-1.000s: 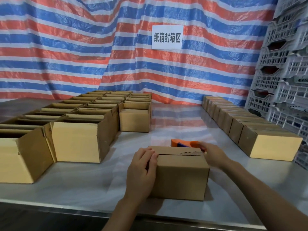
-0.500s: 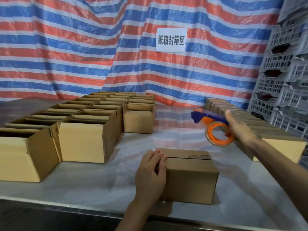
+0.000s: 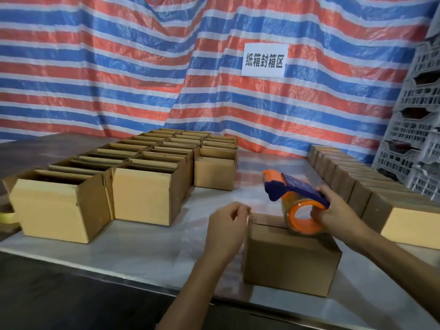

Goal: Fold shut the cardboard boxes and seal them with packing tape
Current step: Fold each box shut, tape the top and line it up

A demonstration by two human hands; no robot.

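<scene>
A small closed cardboard box point(image 3: 290, 260) stands near the table's front edge. My right hand point(image 3: 333, 210) grips an orange and blue tape dispenser point(image 3: 297, 201) and holds it over the box's top seam, roll side down. My left hand point(image 3: 228, 225) is at the box's left top corner with its fingers curled, seemingly pinching the loose tape end there. The tape itself is clear and hard to make out.
Several open boxes point(image 3: 142, 186) stand in rows on the left of the metal table point(image 3: 142, 244). A row of closed boxes point(image 3: 371, 186) runs along the right. Grey plastic crates point(image 3: 414, 129) are stacked at the far right, a striped tarp point(image 3: 119, 67) hangs behind.
My right hand lifted the dispenser from behind the box, swung it up to the right, then brought it down over the box top. My left hand shifted from the box's left side to its top corner.
</scene>
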